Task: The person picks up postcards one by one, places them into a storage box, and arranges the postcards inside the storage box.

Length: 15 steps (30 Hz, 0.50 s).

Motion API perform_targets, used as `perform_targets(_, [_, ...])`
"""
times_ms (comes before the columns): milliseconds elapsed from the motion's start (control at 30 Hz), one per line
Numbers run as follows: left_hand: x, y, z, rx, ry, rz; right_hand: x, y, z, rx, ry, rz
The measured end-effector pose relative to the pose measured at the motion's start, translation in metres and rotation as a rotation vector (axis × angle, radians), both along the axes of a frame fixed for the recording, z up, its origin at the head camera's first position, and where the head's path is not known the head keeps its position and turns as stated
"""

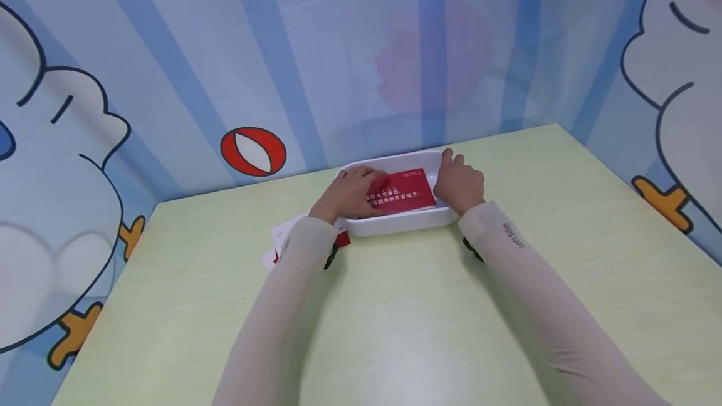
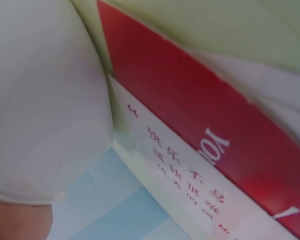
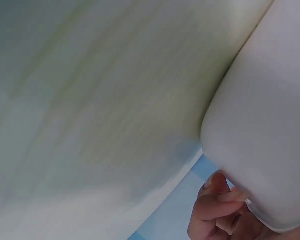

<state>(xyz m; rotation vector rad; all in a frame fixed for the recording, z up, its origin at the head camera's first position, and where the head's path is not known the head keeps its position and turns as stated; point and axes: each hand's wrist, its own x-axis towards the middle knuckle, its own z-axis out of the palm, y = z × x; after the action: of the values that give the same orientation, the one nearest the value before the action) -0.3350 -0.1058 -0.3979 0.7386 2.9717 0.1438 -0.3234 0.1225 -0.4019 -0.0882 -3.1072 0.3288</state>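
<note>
A white plastic tray point(image 1: 403, 224) with rounded corners stands near the table's back edge. My right hand point(image 1: 460, 185) grips its right end, fingers curled at the rim; the right wrist view shows these curled fingers point(image 3: 217, 210) against the tray's outer wall. Inside lies a red card point(image 1: 407, 190) with white printed writing. My left hand point(image 1: 352, 194) reaches over the tray's left end and holds this card by its left part, fingers along the far side and thumb along the near side. The palm hides the card's left end.
Left of the tray, partly under the left forearm, several white and red cards point(image 1: 286, 230) lie overlapping on the pale green table point(image 1: 389, 312). The left wrist view shows a red card point(image 2: 190, 95) and a white card with writing point(image 2: 175, 165) close beside the tray. A blue striped cloth backdrop point(image 1: 350, 49) rises behind.
</note>
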Motion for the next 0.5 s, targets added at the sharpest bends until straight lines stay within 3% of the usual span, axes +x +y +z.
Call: perform_targets(500, [-0.0004,0.0013,-0.0005,-0.008,0.000,0.007,0.0021,0.0002,0.0021,-0.008,0.007,0.005])
